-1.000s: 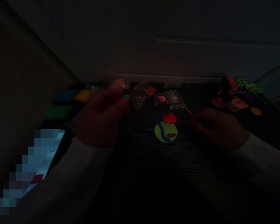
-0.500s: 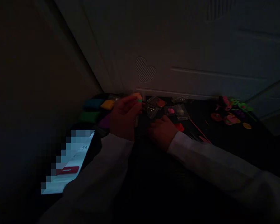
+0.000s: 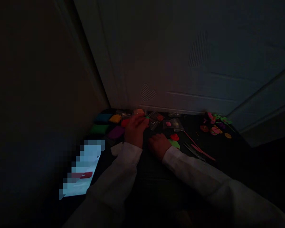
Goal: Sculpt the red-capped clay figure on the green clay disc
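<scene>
The scene is very dark. My left hand (image 3: 135, 129) is raised over the dark mat (image 3: 156, 171) with its fingers pinched on a small green bit (image 3: 147, 117). My right hand (image 3: 158, 145) rests low on the mat just left of a green disc (image 3: 175, 144) topped by a red piece (image 3: 174, 137); its fingers are curled down and I cannot see whether they hold anything. Both arms wear white sleeves.
Coloured clay packs, blue (image 3: 102, 118), yellow (image 3: 115, 118), green (image 3: 98, 129) and purple (image 3: 116, 132), lie at the left. Small clear bags (image 3: 173, 124) lie near the wall. Pink sticks (image 3: 199, 148) and finished colourful pieces (image 3: 213, 125) lie at the right. A lit screen (image 3: 82, 169) glows at lower left.
The view has pulled back and tilted up. My right hand moved left across the disc and now rests beside it. My left hand keeps its pinch on the green bit.
</scene>
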`<state>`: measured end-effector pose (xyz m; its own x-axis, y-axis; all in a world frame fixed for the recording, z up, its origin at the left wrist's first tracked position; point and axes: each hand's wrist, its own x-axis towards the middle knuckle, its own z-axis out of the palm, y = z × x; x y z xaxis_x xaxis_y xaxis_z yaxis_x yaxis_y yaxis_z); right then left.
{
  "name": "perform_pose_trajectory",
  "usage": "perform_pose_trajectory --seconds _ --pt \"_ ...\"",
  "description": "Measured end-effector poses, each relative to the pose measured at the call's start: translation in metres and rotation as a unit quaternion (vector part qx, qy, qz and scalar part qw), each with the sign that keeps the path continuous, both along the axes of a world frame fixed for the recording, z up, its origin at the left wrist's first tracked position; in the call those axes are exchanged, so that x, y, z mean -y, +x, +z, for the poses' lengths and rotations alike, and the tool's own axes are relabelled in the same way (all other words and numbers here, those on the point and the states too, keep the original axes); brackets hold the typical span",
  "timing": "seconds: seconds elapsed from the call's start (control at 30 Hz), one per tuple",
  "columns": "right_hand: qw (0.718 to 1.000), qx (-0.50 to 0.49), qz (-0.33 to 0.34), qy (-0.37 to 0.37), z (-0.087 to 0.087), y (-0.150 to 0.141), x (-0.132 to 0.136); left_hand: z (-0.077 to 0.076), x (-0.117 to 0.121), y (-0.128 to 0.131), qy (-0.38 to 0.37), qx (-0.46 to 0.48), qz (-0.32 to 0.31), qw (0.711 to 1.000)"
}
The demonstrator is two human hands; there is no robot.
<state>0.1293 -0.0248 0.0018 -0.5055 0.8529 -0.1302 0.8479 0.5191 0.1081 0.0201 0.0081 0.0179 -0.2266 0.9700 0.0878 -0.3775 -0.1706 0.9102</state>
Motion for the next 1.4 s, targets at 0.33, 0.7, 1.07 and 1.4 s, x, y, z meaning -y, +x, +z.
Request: perform_pose_trajectory --seconds 0.33,0.7,1.07,1.4 --pt "0.99 -0.135 -0.026 0.005 0.002 0.008 0.024 0.01 0.004 0.004 -0.012 -0.137 -0.074 0.988" --pt "0.966 -0.249 -0.025 0.06 -0.017 0.122 0.089 -0.005 0.023 0.025 -0.095 -0.358 -0.229 0.9" --pt "0.963 -0.217 0.062 0.144 -0.023 0.157 0.053 -0.011 0.025 0.028 0.07 -0.679 -0.135 0.718" --pt "0.952 -0.191 0.079 0.226 -0.019 0.151 0.025 -0.016 0.026 0.027 0.123 -0.709 -0.135 0.681"
